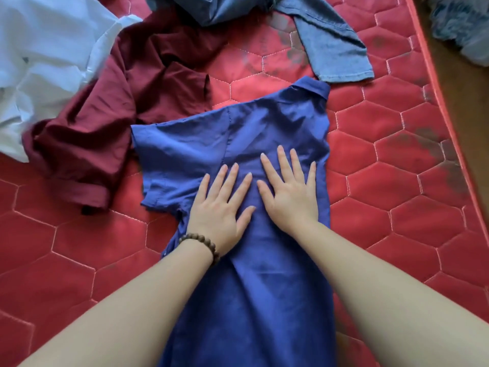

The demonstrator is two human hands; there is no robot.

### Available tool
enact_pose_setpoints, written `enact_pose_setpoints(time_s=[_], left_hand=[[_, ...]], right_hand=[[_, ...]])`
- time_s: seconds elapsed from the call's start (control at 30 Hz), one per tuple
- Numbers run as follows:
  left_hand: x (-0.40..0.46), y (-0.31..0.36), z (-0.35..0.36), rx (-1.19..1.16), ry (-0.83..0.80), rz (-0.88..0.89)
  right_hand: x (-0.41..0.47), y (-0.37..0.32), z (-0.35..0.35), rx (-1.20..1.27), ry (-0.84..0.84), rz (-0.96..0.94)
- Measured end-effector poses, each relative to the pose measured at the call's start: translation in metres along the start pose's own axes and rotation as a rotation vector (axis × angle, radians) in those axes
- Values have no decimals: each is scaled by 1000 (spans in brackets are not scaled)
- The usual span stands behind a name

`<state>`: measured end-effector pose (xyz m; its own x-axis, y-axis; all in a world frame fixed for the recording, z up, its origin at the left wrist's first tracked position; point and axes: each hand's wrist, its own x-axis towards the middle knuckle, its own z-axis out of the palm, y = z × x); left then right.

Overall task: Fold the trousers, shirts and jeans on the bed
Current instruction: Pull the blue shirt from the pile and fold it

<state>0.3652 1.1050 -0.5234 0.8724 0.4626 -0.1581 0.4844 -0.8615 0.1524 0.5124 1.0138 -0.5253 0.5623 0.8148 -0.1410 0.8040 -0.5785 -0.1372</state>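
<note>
Pressing flat, your left hand point(218, 210) and right hand point(289, 192) lie open, fingers spread, on the blue shirt point(254, 287), back up, one sleeve out, mid-bed point(397, 202)

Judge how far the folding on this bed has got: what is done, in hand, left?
Done: no finished fold in view. In hand: the left hand and right hand lie flat on the blue shirt, whose right side looks folded in. Left: the maroon shirt, white shirt and denim shirt lie crumpled.
</note>
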Motion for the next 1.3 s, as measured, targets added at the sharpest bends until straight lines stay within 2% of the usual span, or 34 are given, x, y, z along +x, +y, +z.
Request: enact_pose_setpoints(time_s=[0.07, 0.13, 0.2, 0.27, 0.33, 0.4, 0.5, 0.6, 0.67, 0.73, 0.87, 0.97, 1.17, 1.3], left_hand=[[1, -1, -5, -38, 30, -42], [-7, 1, -12, -81, 103, -117], [-27, 4, -11, -70, 171, -64], [-57, 4, -6, -17, 86, 88], [-77, -10, 1, 33, -11, 141], [-82, -27, 3, 52, -47, 99], [-86, -40, -1, 53, -47, 1], [-112, -38, -10, -56, 19, -159], [-142, -36, -14, -137, 82, -257], [-175, -33, -15, -206, 110, -310], [-219, -21, -15, -244, -6, -354], [-230, -16, -10, -268, -74, -404], [-238, -9, -11, -529, 58, -526], [-244, -9, -12, -698, 142, -590]], right_hand=[[-2, 2, -9, 132, 23, -11], [-16, -2, -17, 177, 148, -9], [-42, -15, -17, 144, 261, -10], [-73, -33, -7, 108, 214, -62], [-95, -43, 5, 30, 66, -108], [-102, -41, 14, -1, -10, -115], [-100, -39, 10, 115, -4, -94], [-112, -43, -2, 254, 111, -63], [-134, -54, -9, 270, 209, -52], [-160, -73, -12, 284, 234, -64], [-202, -120, -4, 257, 172, -120], [-212, -152, 2, 261, 110, -92], [-197, -186, 12, 204, -154, 110], [-190, -195, 13, 331, -117, 157]])
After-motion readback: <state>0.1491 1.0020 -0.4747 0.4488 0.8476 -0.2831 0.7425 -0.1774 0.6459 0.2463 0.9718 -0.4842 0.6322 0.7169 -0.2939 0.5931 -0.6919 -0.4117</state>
